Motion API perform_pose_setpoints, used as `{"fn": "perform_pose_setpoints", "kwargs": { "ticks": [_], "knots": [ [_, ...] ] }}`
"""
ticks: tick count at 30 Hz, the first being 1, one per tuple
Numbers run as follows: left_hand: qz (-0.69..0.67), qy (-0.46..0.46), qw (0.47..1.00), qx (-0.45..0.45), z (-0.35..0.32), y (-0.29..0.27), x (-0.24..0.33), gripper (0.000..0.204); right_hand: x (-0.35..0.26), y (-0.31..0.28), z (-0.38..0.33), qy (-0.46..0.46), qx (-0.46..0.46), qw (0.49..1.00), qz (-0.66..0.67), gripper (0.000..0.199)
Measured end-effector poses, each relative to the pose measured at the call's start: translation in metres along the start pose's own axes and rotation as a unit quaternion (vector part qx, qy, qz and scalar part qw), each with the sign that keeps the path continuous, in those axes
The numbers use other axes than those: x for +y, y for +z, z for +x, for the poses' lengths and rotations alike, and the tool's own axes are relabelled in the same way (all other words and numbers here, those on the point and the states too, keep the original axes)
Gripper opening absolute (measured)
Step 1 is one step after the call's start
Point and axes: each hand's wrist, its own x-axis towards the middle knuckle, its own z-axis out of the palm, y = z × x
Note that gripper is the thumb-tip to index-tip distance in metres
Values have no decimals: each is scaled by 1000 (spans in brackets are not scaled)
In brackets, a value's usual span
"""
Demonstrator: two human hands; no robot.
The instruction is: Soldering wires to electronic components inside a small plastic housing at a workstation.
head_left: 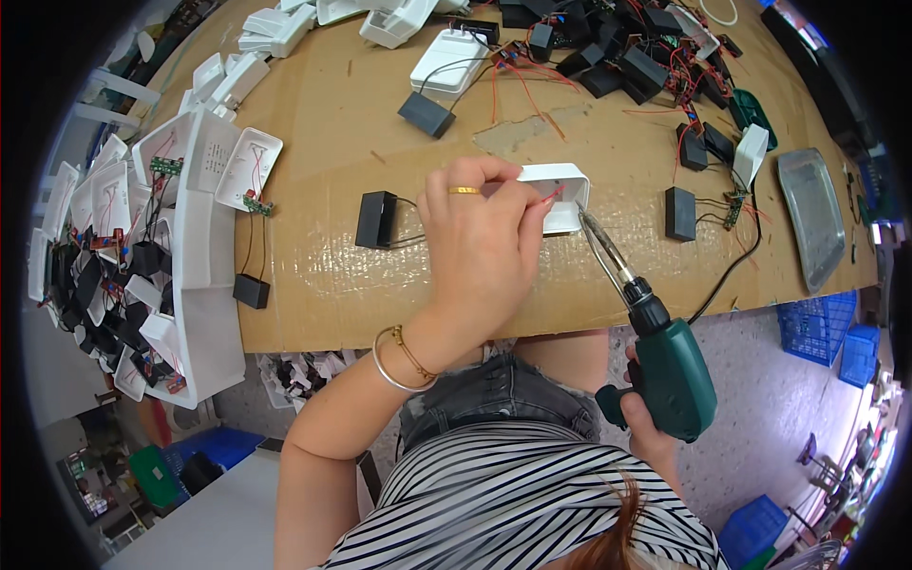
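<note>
My left hand (pixel 480 228) is closed over a small white plastic case (pixel 567 176) in the middle of the bench, its open side facing right. Red wires (pixel 554 196) stick out by my fingertips into the case; the fingers partly hide how they are gripped. Dark leads run from under this hand to a black block (pixel 377 220) on its left. In my right hand (pixel 649 432) is a green soldering gun (pixel 676 380), gripped by its handle. Its metal tip (pixel 589 220) points up-left and is at the case's open edge, touching or very near.
A white bin (pixel 214 313) full of cases and wired parts stands at the left. Black blocks and red wires (pixel 627 57) pile up at the back right. A grey metal tray (pixel 812 218) lies at the right edge. A black cord (pixel 731 285) trails from the soldering gun.
</note>
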Motion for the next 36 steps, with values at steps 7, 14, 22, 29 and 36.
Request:
{"fn": "perform_pose_setpoints", "kwargs": {
  "ticks": [7,14,22,29,36],
  "knots": [
    [6,9,1000,-16,1,-2,-3,6,9,5,5,-27,7,999,-15,48],
    [-7,1,1000,-9,1,-1,-7,7,3,12,6,48,18,999,-4,59],
    [-9,15,1000,-5,1,0,-10,6,0,18,10,37,29,999,-13,57],
    [-13,8,1000,3,1,0,-10,6,-5,22,10,61,38,997,-12,57],
    [-9,17,1000,0,0,1,-11,7,-5,22,9,66,45,997,-7,56]
  ]
}}
